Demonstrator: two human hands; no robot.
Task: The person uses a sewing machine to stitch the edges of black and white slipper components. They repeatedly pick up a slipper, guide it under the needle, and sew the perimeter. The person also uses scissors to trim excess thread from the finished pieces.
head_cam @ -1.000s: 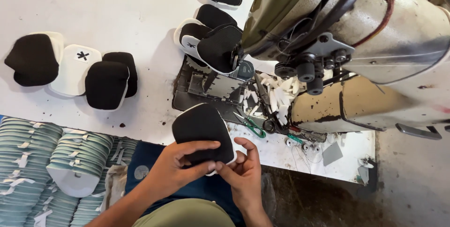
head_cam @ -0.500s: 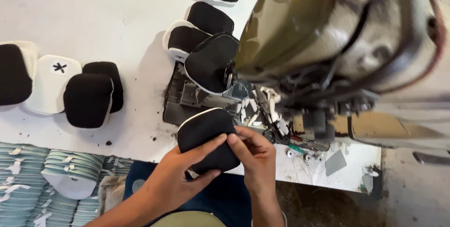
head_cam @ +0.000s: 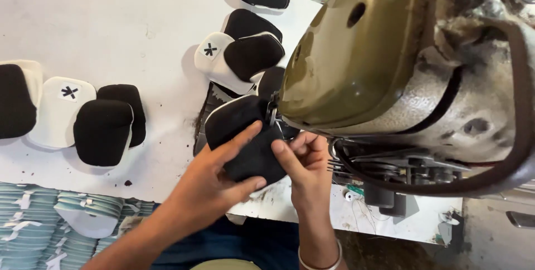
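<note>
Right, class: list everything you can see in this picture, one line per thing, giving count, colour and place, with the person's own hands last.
Black padded fabric piece: one, black, held in both hands at the machine's front.
Olive-green industrial sewing machine: one, olive and grey, right half.
White worktable: one, white, under everything.
Loose padded shoe pieces: about nine, black or white, in groups at the left edge, centre and top.
Striped teal and white fabric stacks: several, bottom left.
Silver bangle: one, right wrist.
Left hand: gripping the piece.
Right hand: pinching its edge.
</note>
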